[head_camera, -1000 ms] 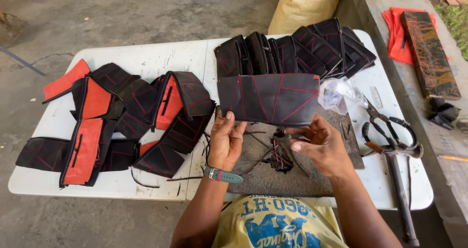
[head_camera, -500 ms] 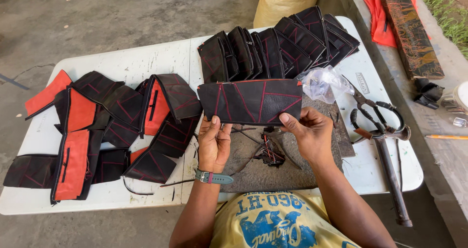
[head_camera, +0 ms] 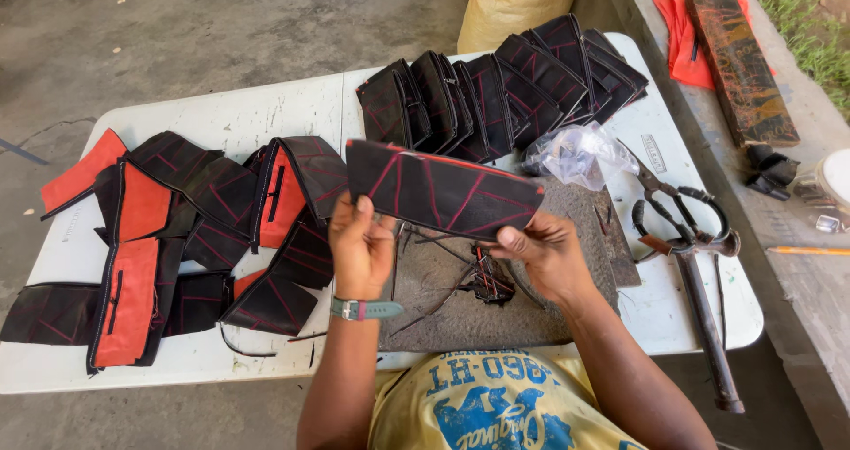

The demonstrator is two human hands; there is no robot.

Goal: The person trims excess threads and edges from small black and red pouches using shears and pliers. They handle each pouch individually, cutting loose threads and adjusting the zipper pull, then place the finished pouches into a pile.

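Note:
I hold a long black fabric panel with red stitching up over the table, stretched flat between both hands. My left hand grips its left lower edge; a teal watch sits on that wrist. My right hand pinches its right lower corner. Under the panel lies a grey stone slab with a small tangle of black and red thread scraps.
A row of folded black stitched pieces stands at the table's back. Black and red-lined pieces lie spread on the left. A crumpled clear plastic bag, scissors and a hammer lie at right on the white table.
Both hands have turned the black panel and tilted its right end downward. The view has shifted a little to the right.

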